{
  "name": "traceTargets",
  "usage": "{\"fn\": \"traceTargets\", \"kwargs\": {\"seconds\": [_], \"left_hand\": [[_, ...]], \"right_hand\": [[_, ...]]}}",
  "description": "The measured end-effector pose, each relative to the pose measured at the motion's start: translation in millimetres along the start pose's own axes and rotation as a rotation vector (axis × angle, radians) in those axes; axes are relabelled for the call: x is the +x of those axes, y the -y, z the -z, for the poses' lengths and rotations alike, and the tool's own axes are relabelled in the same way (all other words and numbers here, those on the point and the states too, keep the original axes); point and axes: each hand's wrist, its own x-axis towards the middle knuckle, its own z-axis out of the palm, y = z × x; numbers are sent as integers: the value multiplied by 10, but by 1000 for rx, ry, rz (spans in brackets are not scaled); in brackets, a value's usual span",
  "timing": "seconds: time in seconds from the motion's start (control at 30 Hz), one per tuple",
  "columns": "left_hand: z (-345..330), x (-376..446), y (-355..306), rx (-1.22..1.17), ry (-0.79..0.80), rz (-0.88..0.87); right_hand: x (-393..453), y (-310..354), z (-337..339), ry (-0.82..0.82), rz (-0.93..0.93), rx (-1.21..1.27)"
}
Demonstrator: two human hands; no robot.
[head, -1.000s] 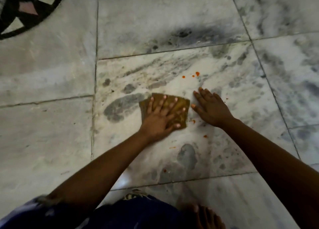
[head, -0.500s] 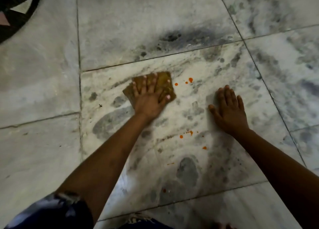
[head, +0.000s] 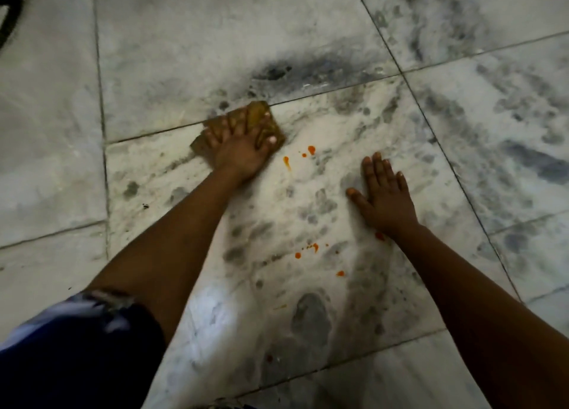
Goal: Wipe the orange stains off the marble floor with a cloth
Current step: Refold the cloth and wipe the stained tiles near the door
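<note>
Left hand [head: 238,150] lies flat w/ fingers spread, pressing the folded brown cloth [head: 246,125] onto the marble floor [head: 308,193], right at the grout line at the tile's far edge. Right hand [head: 385,199] rests palm-down on bare tile, fingers straight, holding nothing, prob. as a brace. Orange stains [head: 311,150] sit just right of the cloth; more drops [head: 314,248] lie nearer the person. Best approach: keep even pressure, sweep cloth toward the spots, lift rather than smear. Floor is grey-veined white marble w/ dark patches; dim light; blue sleeve [head: 77,341] at lower left.
</note>
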Motion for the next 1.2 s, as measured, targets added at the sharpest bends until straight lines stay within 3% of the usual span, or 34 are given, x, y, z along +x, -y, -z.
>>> {"fn": "traceTargets", "kwargs": {"seconds": [0.13,0.27,0.43,0.53,0.67,0.83,0.93,1.07,1.2], "left_hand": [[-198,-186,-454,40,-20,-157],[-304,-689,-191,71,-62,-313],[-120,-249,28,24,-90,35],[-82,84,-364,-1,-71,53],[-289,-65,-785,95,-70,-121],[-422,-737,-352,187,-96,-485],[-279,-498,-77,176,-107,-326],[-82,130,-408,67,-78,11],[-50,339,-883,120,8,-113]], "right_hand": [[14,-5,-23,4,-3,-1],[16,-30,-28,34,-2,16],[40,-42,-19,35,34,19],[32,-42,-26,40,33,16],[35,-52,-45,31,39,12],[30,-63,-98,-40,48,42],[17,-63,-118,-49,57,33],[18,-69,-89,-49,54,16],[19,-53,-51,-28,56,33]]}}
